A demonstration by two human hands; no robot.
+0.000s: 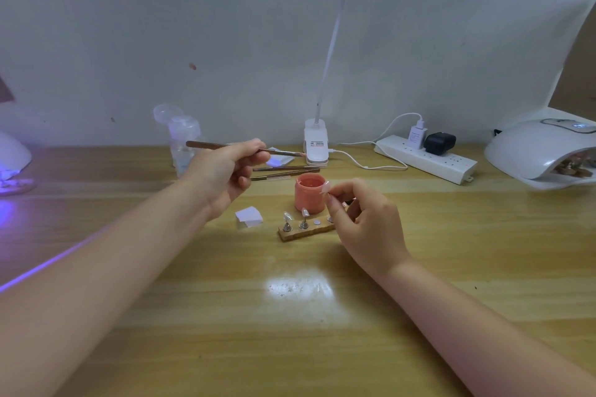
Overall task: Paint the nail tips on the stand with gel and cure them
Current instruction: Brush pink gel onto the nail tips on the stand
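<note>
Ideally the pink gel pot [309, 192] sits near, just behind the wooden stand [305, 230]; the left hand [225, 176] grips the brush [238, 147], the right hand [367, 219] pinches one nail tip [325, 187] above it, so steady both and stroke thinly.

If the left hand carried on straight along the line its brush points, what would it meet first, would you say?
The left hand holds the brush pointing right. Its tip would probably first meet the white lamp clip, though depth is unclear and it might pass in front.
</note>
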